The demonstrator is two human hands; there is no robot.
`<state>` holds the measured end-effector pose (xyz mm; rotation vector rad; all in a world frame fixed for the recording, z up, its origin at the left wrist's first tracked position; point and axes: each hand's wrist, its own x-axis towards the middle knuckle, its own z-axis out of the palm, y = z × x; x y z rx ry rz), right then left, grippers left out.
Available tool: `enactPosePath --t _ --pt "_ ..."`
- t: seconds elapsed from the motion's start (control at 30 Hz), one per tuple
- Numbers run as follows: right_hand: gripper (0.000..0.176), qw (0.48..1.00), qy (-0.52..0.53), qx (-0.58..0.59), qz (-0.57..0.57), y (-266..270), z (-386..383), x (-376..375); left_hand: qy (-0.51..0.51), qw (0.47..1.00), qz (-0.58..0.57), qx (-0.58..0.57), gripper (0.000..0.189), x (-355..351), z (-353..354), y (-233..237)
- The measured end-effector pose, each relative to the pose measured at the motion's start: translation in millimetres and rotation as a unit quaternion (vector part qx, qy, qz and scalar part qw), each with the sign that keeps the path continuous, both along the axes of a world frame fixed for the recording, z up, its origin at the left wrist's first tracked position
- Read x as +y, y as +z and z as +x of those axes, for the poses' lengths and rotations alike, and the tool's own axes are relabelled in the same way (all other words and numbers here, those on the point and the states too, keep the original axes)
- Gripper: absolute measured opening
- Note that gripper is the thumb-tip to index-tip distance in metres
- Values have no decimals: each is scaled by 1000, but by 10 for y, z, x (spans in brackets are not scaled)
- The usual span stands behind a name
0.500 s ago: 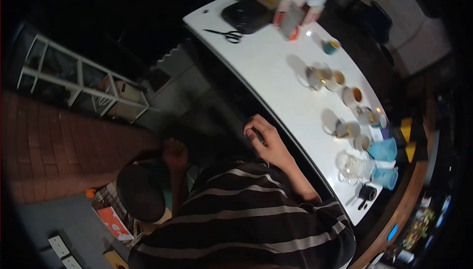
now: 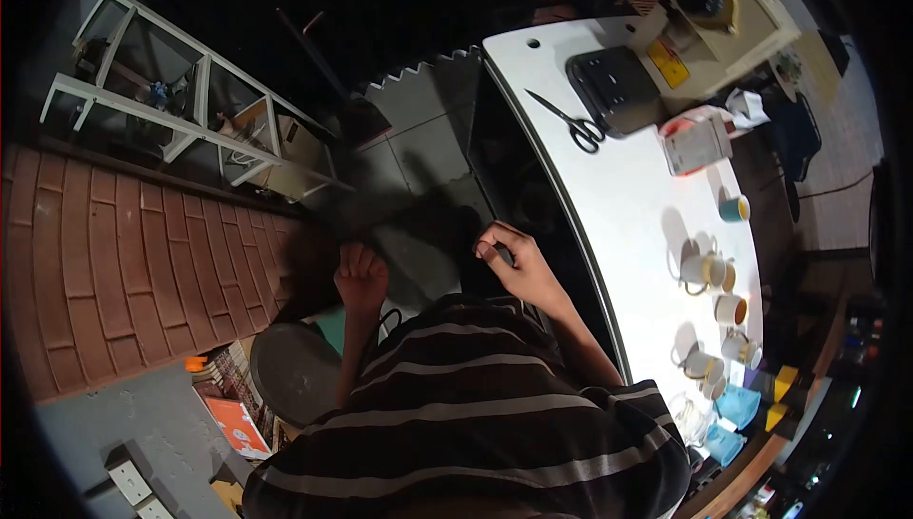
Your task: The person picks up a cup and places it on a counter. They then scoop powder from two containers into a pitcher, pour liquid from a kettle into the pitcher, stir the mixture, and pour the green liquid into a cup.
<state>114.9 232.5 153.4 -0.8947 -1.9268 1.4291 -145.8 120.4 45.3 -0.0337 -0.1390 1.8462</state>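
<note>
My left hand (image 2: 361,274) is in front of my striped shirt, to the left, its fingers curled in, with nothing visible in them. Further right, my right hand (image 2: 514,258) hangs beside the white table (image 2: 609,224) with its fingers bent round. A small dark thing shows between its thumb and fingers, too unclear to name. Neither hand touches the table. Black scissors (image 2: 571,123) lie at the table's far end beside a black tray-like object (image 2: 613,89).
Several cups, among them a teal cup (image 2: 733,209) and a white cup (image 2: 730,309), stand along the table's right side. A white metal rack (image 2: 200,105), a brick wall (image 2: 143,272) and a round dark stool (image 2: 295,374) are on the left.
The view has swung, so the table's far end, scissors and machine appear larger and further right. My left hand appears slightly higher and further right; my right hand keeps its curled pose.
</note>
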Motion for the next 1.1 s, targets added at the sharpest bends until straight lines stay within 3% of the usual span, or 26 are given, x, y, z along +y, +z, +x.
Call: enactPosePath --t 0.2,0.43,0.6,0.8,0.87,0.9,1.0,1.1 --pt "17 1000 21 -8 2 -61 -516 1159 19 999 -30 38 22 1021 -501 138" --pt "25 998 56 -9 11 130 -1191 2620 8 999 23 40 23 2597 -1001 479" --pt "19 997 63 -37 -3 121 -1614 3486 -30 998 26 43 25 3527 -1409 410" --pt "26 996 -35 77 -37 -284 -2181 4402 -124 988 33 90 28 4943 -2096 271" --pt "27 992 -81 63 -72 -378 -2367 4714 -172 981 -55 72 30 5395 -2250 375" --pt "27 992 -106 36 -58 -320 -2452 4852 -204 976 17 77 29 5639 -2303 425" --pt "20 967 -181 129 -126 -162 -2727 5186 -288 949 63 116 28 6245 -2545 429" --pt "11 944 -249 144 -160 -237 -2841 5418 -339 934 42 103 27 6730 -2712 279"
